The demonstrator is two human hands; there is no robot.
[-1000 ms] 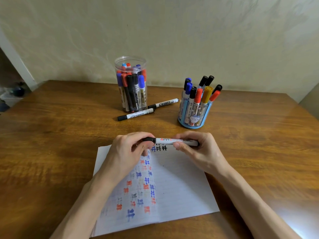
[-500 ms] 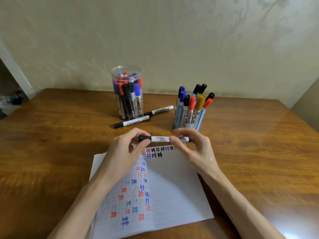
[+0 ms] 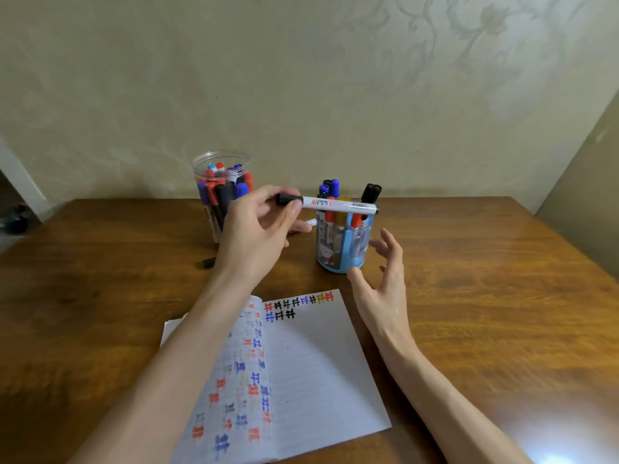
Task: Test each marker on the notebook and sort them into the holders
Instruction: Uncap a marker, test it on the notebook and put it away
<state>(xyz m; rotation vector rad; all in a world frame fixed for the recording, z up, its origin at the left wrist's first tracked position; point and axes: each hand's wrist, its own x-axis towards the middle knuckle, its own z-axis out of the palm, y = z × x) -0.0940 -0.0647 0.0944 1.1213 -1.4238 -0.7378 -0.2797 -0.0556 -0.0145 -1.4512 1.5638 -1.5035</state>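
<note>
Markers (image 3: pixel 223 190) with red, blue and black caps fill the clear jar (image 3: pixel 200 164) standing at the far left of the table (image 3: pixel 475 262). Just in front of it, the black end of a loose marker (image 3: pixel 208 263) lies on the wood beside my left wrist. My left hand (image 3: pixel 258 236) is raised above the table, forearm reaching forward across the notebook's left page. Thumb and fingertips (image 3: pixel 295 206) pinch the black-capped end of a white-barrelled marker (image 3: pixel 338 204); the other fingers curl loosely underneath. I hold that marker level, its barrel running rightward across the top of the blue holder (image 3: pixel 341 259), among the caps of the markers standing in it. To the right of the holder, my right hand (image 3: pixel 383 289) holds nothing: fingers spread and relaxed, palm turned toward the holder, thumb close to its base, though I cannot tell whether it touches. The notebook (image 3: pixel 321 370) lies open near me between my forearms, with rows of coloured test marks on both pages.
</note>
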